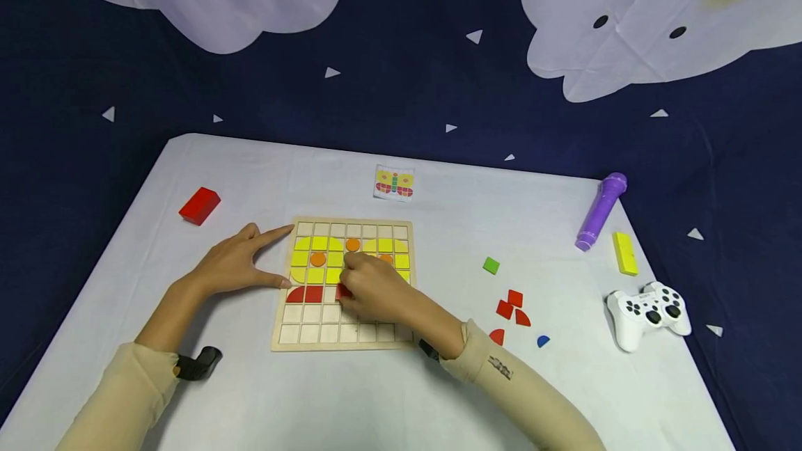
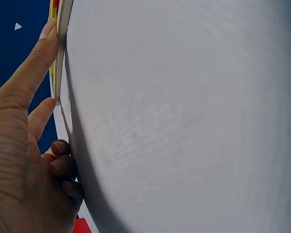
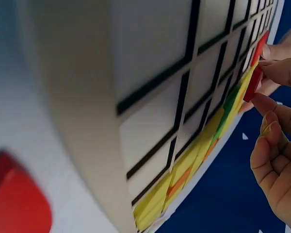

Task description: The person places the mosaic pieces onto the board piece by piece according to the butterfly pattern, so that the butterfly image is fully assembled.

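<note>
My right hand (image 1: 376, 291) pinches a thin, light, stiff red tile (image 3: 253, 82) by its edges; my left hand (image 1: 234, 263), fingers straight, steadies the puzzle board's (image 1: 294, 339) left edge.

pale matt wooden grid board (image 1: 343, 337), smooth painted tiles (image 1: 316, 275), glossy white plastic controller (image 1: 648, 314), matt white table (image 1: 313, 395).

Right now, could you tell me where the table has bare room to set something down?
Free: between the red block and the wooden board, and the near edge. Crowded: the loose pieces and game controller at right.
</note>
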Demonstrator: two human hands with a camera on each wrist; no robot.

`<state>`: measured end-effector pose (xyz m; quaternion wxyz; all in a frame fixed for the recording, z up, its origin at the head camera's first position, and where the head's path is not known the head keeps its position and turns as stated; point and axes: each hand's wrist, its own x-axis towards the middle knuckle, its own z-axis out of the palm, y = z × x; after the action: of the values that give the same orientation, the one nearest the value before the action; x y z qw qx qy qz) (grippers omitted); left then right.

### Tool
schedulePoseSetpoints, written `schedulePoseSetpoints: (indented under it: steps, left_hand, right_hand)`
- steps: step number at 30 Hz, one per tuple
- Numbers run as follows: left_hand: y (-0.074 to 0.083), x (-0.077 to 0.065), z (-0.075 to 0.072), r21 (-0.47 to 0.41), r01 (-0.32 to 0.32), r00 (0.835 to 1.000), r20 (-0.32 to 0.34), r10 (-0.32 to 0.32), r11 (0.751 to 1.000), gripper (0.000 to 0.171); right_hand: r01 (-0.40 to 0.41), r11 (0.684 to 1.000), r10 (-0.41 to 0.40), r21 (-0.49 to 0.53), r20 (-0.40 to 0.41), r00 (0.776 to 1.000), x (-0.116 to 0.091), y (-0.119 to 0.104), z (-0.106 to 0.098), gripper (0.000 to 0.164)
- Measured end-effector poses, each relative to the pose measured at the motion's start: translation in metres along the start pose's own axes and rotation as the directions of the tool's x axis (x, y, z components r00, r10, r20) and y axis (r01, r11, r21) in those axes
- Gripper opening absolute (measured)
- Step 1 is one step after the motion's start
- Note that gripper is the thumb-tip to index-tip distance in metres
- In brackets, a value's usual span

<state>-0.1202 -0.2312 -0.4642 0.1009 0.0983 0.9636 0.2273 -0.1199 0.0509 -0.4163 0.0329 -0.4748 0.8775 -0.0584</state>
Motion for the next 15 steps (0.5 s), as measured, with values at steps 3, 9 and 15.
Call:
schedulePoseSetpoints:
  steps: [3, 9, 15]
  left_hand:
    - [0.001, 0.0, -0.001, -0.01, -0.011, 1.0, -0.001, 0.011, 1.0, 0.106]
    - [0.002, 0.001, -0.001, -0.009, -0.018, 1.0, -0.004, 0.018, 1.0, 0.105]
    - [0.0, -0.001, -0.001, -0.01, -0.016, 1.0, 0.002, 0.016, 1.0, 0.106]
  right_hand:
    - [-0.011, 1.0, 0.011, 0.008, 0.018, 1.0, 0.005, -0.002, 0.002, 0.016]
    - [-0.01, 0.999, 0.009, 0.032, 0.023, 1.0, 0.011, -0.005, 0.009, 0.012]
    - [-0.03, 0.995, 0.029, 0.099, 0.011, 1.0, 0.013, -0.009, 0.014, 0.003]
